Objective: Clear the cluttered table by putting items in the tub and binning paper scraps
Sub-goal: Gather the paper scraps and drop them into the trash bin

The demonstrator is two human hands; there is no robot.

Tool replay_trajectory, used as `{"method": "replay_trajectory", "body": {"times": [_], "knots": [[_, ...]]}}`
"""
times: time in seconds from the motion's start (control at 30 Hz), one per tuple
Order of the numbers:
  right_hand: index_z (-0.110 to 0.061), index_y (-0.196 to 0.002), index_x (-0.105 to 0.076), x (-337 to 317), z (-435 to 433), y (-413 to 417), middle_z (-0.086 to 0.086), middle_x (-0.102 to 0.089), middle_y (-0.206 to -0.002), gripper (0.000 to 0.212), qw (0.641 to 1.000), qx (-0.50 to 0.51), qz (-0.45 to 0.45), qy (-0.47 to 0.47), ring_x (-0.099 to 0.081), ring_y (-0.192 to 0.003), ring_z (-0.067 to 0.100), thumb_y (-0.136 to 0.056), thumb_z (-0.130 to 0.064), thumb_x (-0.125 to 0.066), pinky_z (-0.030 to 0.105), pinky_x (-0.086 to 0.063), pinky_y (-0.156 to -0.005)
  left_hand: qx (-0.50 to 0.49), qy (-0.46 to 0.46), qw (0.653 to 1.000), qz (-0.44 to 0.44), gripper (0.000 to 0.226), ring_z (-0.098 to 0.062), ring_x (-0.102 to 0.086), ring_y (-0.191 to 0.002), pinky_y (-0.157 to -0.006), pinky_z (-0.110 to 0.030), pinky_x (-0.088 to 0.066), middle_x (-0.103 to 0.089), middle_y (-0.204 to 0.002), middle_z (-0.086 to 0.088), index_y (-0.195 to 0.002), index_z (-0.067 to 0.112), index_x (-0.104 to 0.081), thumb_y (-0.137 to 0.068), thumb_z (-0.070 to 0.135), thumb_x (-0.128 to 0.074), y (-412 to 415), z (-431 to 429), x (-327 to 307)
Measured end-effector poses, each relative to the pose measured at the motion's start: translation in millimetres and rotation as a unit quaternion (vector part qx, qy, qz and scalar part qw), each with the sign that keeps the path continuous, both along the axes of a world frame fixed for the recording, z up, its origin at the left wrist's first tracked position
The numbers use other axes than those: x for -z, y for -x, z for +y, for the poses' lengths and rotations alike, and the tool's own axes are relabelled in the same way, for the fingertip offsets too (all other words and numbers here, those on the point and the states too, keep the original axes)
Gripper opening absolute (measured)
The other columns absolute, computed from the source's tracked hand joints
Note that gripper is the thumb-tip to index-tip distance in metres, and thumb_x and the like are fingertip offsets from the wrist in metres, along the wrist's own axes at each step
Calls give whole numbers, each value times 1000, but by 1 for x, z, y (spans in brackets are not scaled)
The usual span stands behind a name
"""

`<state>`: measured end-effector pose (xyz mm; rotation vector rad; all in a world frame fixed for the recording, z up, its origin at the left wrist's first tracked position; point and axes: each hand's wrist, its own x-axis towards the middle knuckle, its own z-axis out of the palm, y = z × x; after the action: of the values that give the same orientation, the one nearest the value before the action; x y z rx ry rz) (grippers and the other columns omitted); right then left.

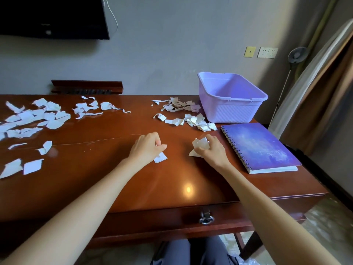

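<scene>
On the tabletop (114,178), in front of the tub (229,111) and toward the person, both hands are set down close together. A single paper scrap (160,157) is pinched by the curled fingers (162,146) of the left hand (147,148), its lower edge apparently touching the wood, though the contact cannot be made out with certainty. A crumpled wad of scraps (200,145) is gripped by the right hand (212,150), with its fingers closed around it. The tub stands empty at the far right corner; a purple notebook (257,146) lies just in front of it, and a small heap of scraps (183,115) rests against its left side. A larger spread of scraps (34,119) lies far to the left of the tub. No bin is seen. The wad is loosely bunched, so pieces could be shed if it is lifted without a firmer squeeze. The thin scrap could slip from the pinch on the glossy surface. Paper could also be dropped into the tub by mistake, given how near it stands.
</scene>
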<state>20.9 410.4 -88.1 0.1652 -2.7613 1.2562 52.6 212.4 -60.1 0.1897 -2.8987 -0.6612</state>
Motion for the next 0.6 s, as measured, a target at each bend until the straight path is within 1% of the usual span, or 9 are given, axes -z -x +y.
{"method": "replay_trajectory", "body": {"times": [0.07, 0.1, 0.13, 0.2, 0.27, 0.33, 0.47, 0.53, 0.6], "knots": [[-5, -94, -53, -1, 1, -2, 4, -47, -99, 27, 999, -25, -17, -32, -50, -89, 23, -78, -23, -65, 28, -35, -76, 5, 3, 999, -41, 37, -19, -54, -109, -75, -26, -40, -61, -116, -5, -110, 14, -57, -87, 44, -58, -7, -5, 6], [-6, -92, -53, -2, 1, -3, 4, -46, -100, 28, 998, -36, -22, -47, -49, -89, 22, -76, -25, -65, 27, -34, -75, 7, 2, 998, -60, 45, -20, -53, -112, -76, -26, -40, -59, -120, -5, -114, 16, -56, -84, 48, -60, -9, -7, 8], [-9, -89, -51, -3, 1, -3, 4, -45, -100, 27, 997, -44, -26, -63, -48, -88, 21, -74, -26, -66, 26, -34, -75, 10, 2, 997, -77, 50, -21, -52, -113, -76, -27, -40, -57, -122, -5, -118, 16, -54, -82, 50, -62, -11, -7, 9], [-16, -87, -46, -6, 0, -3, 5, -45, -101, 23, 994, -52, -36, -92, -47, -87, 21, -77, -22, -67, 25, -35, -75, 11, 9, 996, -93, 53, -21, -53, -114, -72, -27, -40, -57, -123, -5, -119, 16, -52, -80, 50, -64, -10, -7, 11], [-16, -81, -42, -8, -3, -2, 9, -51, -99, 23, 993, -50, -39, -102, -48, -85, 24, -78, -17, -65, 26, -36, -72, 7, 18, 995, -96, 49, -22, -55, -112, -68, -27, -40, -60, -122, -8, -116, 12, -55, -82, 47, -64, -8, -4, 11], [-13, -79, -39, -9, -6, -4, 10, -55, -92, 23, 993, -44, -31, -104, -50, -85, 27, -79, -14, -63, 29, -37, -68, -4, 4, 996, -89, 42, -22, -57, -109, -67, -26, -43, -61, -120, -10, -110, 10, -58, -84, 41, -64, -7, -3, 10], [-11, -85, -42, -10, -9, -8, 8, -54, -87, 17, 995, -34, -26, -89, -51, -83, 29, -81, -11, -59, 33, -40, -68, -33, -30, 998, -48, 36, -24, -56, -113, -74, -30, -49, -59, -125, -11, -113, 8, -59, -88, 35, -61, -6, -3, 13], [-7, -86, -46, -10, -8, -8, 11, -55, -87, 15, 997, -32, -28, -67, -51, -81, 28, -79, -8, -59, 33, -41, -66, -45, -53, 997, -25, 34, -25, -56, -114, -78, -32, -52, -60, -126, -12, -112, 7, -59, -90, 33, -58, -6, -2, 13], [0, -91, -51, -10, -6, -7, 13, -57, -90, 17, 999, -15, -48, -3, -50, -76, 25, -77, -4, -59, 30, -41, -60, -55, -84, 995, 0, 27, -25, -57, -113, -73, -28, -52, -61, -125, -13, -106, 7, -60, -91, 29, -57, -8, 5, 7]]}}
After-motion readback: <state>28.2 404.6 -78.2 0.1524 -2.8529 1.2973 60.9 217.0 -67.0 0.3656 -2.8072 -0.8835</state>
